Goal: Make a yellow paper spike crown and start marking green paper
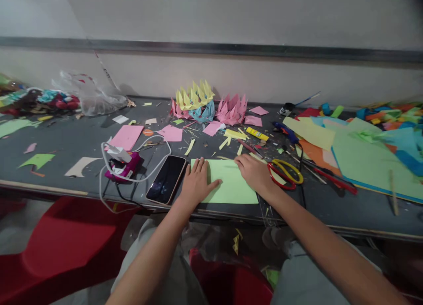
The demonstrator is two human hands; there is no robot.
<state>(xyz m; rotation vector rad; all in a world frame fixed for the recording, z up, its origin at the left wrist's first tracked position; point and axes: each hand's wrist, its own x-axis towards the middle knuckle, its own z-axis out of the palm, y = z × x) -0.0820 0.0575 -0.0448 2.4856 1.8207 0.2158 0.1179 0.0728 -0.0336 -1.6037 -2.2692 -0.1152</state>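
Observation:
A light green sheet of paper (229, 190) lies on the dark table at its front edge, directly before me. My left hand (197, 181) rests flat on the sheet's left side, fingers stretched forward and thumb out to the right. At the far edge, right of the middle, my right hand (253, 172) has its fingers bent and pressed together on the paper. Scissors with red and yellow handles (300, 178) lie just right of that hand. Left of my left hand is a phone (167, 180) with a dark screen.
Yellow, pink and blue folded-paper crowns (233, 110) stand at the back. A glue stick (257, 134) and a blue glue gun (286, 132) lie nearby. A purple power adapter (127, 166) with white cable sits left. Coloured sheets (363, 155) pile up right; paper scraps are scattered about.

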